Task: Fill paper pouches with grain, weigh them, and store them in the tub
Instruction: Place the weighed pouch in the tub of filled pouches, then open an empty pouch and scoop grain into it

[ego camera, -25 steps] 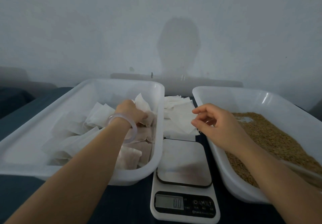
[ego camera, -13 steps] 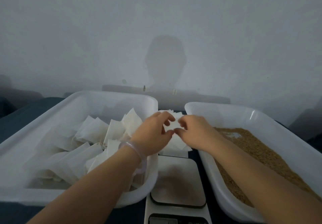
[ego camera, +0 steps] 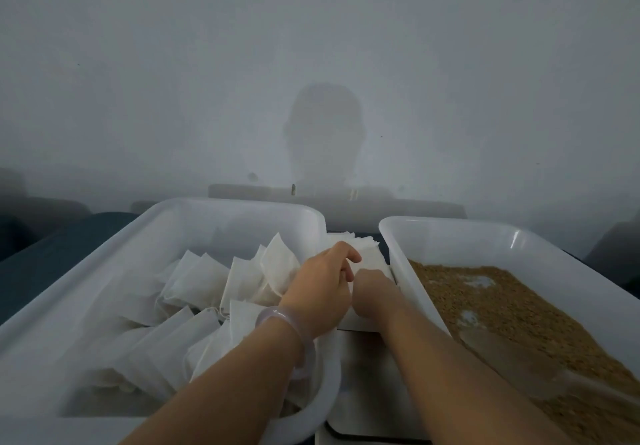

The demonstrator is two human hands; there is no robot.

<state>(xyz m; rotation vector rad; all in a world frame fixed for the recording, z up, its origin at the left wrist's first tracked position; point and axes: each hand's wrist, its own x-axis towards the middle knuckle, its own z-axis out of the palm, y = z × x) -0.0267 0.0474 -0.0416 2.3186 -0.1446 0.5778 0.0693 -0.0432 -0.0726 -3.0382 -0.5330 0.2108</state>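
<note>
Empty pouch stack point(ego camera: 369, 254) sits between the tubs, just far of the scale point(ego camera: 363, 368). Left grip point(ego camera: 322, 289) pinches the stack's top pouch. Right grip point(ego camera: 374, 294) is on the stack too, fingertips hidden, so we can't tell its state. Step looks like picking one pouch. Next we need to peel off a single one, then fill it from the grain point(ego camera: 512, 313) on the right.

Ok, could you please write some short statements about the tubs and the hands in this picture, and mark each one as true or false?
1. The right tub holds brown grain. True.
2. The left tub is full of grain. False: it holds white paper pouches.
3. The left hand and the right hand are both at the stack of empty pouches between the tubs. True.
4. The bracelet is on the right wrist. False: it is on the left wrist.
5. The right hand is digging in the grain. False: it is outside that tub, at the stack.
</note>
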